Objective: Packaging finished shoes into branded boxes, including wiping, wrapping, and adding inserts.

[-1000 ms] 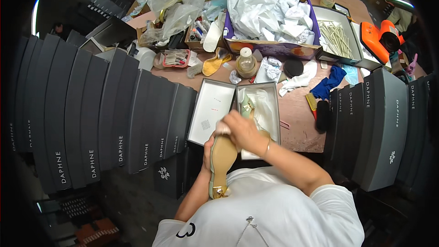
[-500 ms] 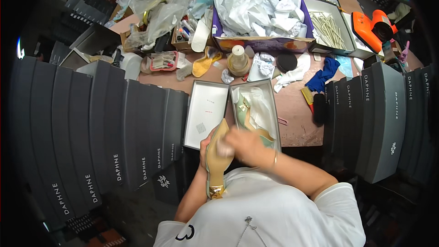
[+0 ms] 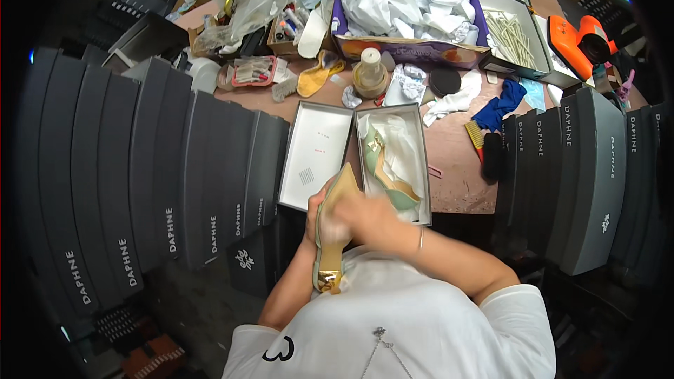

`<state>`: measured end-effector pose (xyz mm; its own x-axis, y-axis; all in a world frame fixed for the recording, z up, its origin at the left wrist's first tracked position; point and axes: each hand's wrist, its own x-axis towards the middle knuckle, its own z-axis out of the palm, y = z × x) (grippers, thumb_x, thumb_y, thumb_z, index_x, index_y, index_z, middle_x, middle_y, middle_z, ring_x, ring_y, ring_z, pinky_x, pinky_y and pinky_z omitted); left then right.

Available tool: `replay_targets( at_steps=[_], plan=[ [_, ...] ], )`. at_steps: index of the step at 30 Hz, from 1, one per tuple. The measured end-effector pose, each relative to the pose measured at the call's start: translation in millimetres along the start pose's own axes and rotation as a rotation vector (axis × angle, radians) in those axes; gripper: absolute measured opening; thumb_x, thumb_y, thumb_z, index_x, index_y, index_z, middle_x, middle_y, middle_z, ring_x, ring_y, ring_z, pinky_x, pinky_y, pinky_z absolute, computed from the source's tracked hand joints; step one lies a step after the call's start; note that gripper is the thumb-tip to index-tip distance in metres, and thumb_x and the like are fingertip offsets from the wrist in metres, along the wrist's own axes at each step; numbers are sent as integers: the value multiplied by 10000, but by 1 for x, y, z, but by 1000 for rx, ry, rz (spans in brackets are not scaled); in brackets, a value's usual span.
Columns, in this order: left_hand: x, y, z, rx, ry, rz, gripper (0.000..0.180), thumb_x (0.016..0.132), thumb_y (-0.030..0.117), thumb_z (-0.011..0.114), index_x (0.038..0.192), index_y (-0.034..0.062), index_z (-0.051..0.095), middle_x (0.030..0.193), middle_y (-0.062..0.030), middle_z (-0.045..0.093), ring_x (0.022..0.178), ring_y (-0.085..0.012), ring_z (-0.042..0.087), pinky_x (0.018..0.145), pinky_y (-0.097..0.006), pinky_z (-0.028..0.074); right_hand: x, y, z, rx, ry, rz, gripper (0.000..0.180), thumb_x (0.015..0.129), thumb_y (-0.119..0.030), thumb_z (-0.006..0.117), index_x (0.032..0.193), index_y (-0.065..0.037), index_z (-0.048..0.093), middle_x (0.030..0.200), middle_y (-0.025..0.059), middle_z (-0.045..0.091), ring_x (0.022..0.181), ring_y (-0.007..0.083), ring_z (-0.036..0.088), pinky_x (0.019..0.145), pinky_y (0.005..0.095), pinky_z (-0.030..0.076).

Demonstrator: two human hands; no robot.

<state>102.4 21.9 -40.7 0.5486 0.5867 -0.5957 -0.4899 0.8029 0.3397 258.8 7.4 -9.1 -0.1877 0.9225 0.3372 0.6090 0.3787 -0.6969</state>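
Observation:
My left hand point(image 3: 313, 214) grips a mint-green pointed shoe point(image 3: 328, 256) by its side, tan sole up, toe pointing away from me, gold heel near my shirt. Over the middle of the sole is my right hand point(image 3: 372, 219), smeared by motion. Its fingers look closed on a pale thing too blurred to name. Just beyond, an open grey shoebox point(image 3: 425, 161) holds the matching green shoe point(image 3: 374, 158), with a gold bow, beside white tissue paper point(image 3: 404, 158). Left of the box rests its lid point(image 3: 316, 123), white inside up.
Dark shoebox stacks stand at left point(image 3: 158, 161) and right point(image 3: 593, 175). Farther back are a purple carton point(image 3: 414, 52) of crumpled paper, a pump bottle point(image 3: 370, 77), a yellow cloth point(image 3: 319, 76), a blue cloth point(image 3: 500, 105), a brush point(image 3: 475, 137) and an orange tool point(image 3: 565, 45).
My right hand has shifted a little along the sole, still blurred. The box, lid and table items sit slightly higher in the picture. My left hand keeps its hold on the shoe.

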Motion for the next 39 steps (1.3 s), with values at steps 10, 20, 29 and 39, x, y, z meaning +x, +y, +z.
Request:
replay_targets(
  at_steps=[10,20,29,39],
  plan=[
    [6,0,-36,32,-226,116,625,944,497,294,1334,33,446,1167,-187,585,1040,-317,600,897,-402,504,5,-6,1,-28,-82,-17,235,684,-107,660,897,-141,567,821,59,537,681,260,627,564,380,523],
    [11,-3,-10,82,-42,116,623,930,509,313,1249,18,524,1070,-146,632,894,-250,645,768,-377,536,-38,3,11,93,71,-42,280,693,-41,629,957,-119,576,889,63,556,700,262,610,560,346,506],
    [74,110,-11,994,-26,543,676,908,380,529,1456,40,326,1281,-216,538,1134,-277,565,942,-330,460,-97,90,48,-11,-347,460,172,836,-201,651,932,-60,626,990,193,587,843,390,608,738,474,503],
    [71,66,-64,472,-8,299,699,946,480,518,1464,63,301,1398,-211,435,1307,-328,426,1058,-400,384,-47,32,-76,583,-423,701,172,852,-158,660,907,0,622,774,76,627,670,160,579,630,299,470]
  ],
)
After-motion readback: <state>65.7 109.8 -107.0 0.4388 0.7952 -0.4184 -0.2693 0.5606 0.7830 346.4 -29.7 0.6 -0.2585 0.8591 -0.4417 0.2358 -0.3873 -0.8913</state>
